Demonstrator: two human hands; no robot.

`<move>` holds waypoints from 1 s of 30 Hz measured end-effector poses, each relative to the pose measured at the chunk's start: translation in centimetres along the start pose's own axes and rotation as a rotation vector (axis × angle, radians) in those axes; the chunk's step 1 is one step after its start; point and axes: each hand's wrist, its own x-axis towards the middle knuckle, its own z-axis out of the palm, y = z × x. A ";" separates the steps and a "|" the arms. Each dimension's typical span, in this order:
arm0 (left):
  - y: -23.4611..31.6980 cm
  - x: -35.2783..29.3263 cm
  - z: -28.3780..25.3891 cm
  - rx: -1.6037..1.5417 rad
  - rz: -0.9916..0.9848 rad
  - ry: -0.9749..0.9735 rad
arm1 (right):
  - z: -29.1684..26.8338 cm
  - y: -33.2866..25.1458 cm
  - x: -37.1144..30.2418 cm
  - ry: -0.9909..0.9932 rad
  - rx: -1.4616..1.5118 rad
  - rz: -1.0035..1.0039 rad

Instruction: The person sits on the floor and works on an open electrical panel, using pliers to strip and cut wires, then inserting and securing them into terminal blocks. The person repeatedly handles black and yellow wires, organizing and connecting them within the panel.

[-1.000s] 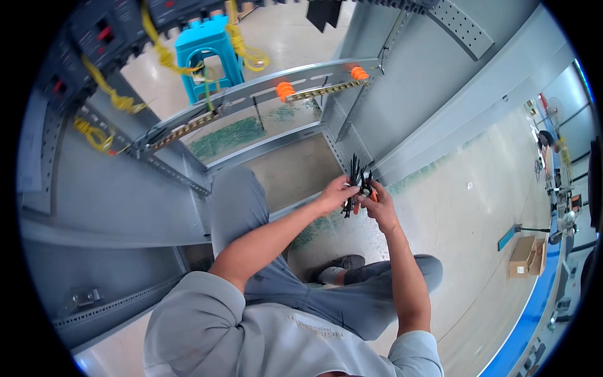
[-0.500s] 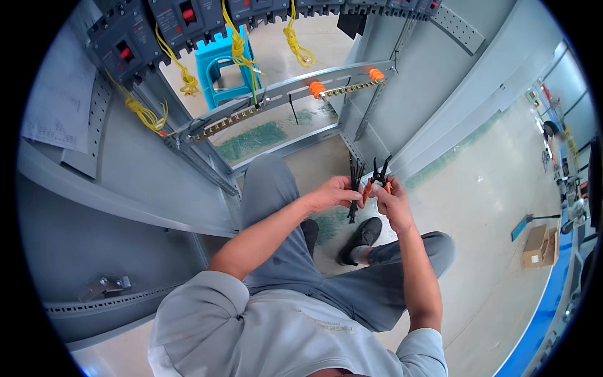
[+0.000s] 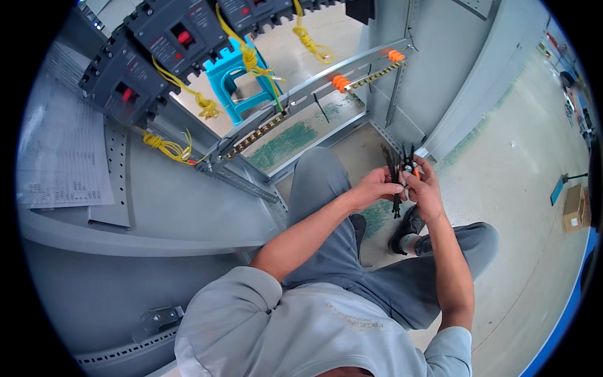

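Above my feet, my two hands are close together. My left hand (image 3: 377, 190) is closed around a bundle of black cable ties (image 3: 391, 164), which stands roughly upright with ends below the fingers. My right hand (image 3: 426, 195) grips pliers (image 3: 409, 164) with dark jaws pointing away and orange on the handles. Its fingertips are beside the ties, and I cannot tell whether they touch them. Part of the plier handles is hidden by the fingers.
Grey cabinet framing surrounds me. Circuit breakers (image 3: 179, 39) with coiled yellow wires (image 3: 168, 146) hang at the upper left. Ahead runs a crossbar with brass terminal strips (image 3: 256, 135) and orange insulators (image 3: 341, 83). Behind it stands a blue stool (image 3: 235, 81). A cardboard box (image 3: 575, 208) lies far right.
The view has swung, shifting the scene to the right and tilting it. My hands have come closer together, still holding the cable ties and the pliers.
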 end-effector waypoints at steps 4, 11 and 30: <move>1.2 0.1 1.0 -0.023 -0.008 0.076 | 0.4 -0.4 0.3 0.126 -0.002 -0.071; 0.7 0.3 -0.3 -0.122 0.067 0.181 | 1.9 -1.3 0.8 0.257 -0.126 -0.206; 2.9 0.0 -2.5 -0.021 0.264 0.404 | 5.9 -2.0 2.7 -0.246 0.340 0.013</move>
